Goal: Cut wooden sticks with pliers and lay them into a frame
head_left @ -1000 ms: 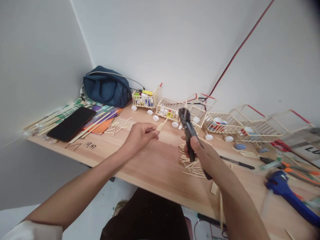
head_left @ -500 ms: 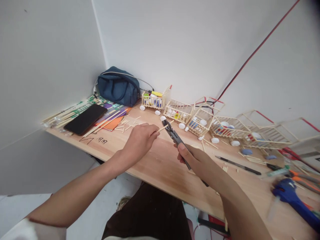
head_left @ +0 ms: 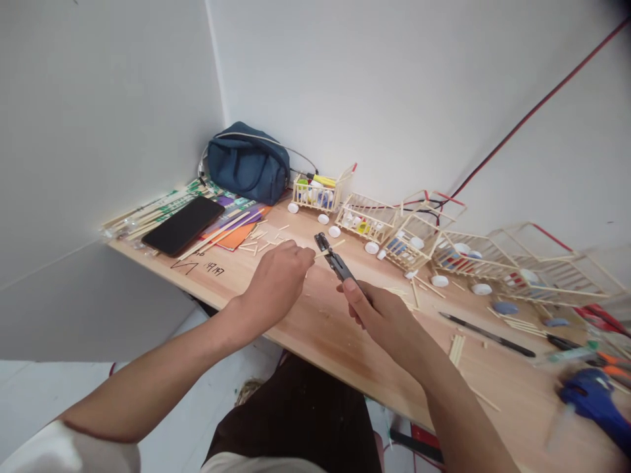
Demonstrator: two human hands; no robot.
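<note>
My left hand is closed, fingertips pinching a thin pale wooden stick. The stick passes across the jaws of dark grey metal pliers, and its far end sticks out to the right. My right hand wraps around the handles of those pliers, thumb on top, the head pointing up and left. Whether the jaws bite into the stick is too small to tell. Both hands are above the wooden table. Behind them stand several small carts built of sticks, among them a filled cart with white round wheels.
A phone lies on packaged sticks at the left, beside orange paper and short cut pieces. A blue bag leans at the wall. At the right are a black pen, more sticks and a blue glue gun.
The view has swung left, so the table things appear further right. My hands have come closer together, and the pliers' handles are less spread, with my left fingertips nearer the jaws.
</note>
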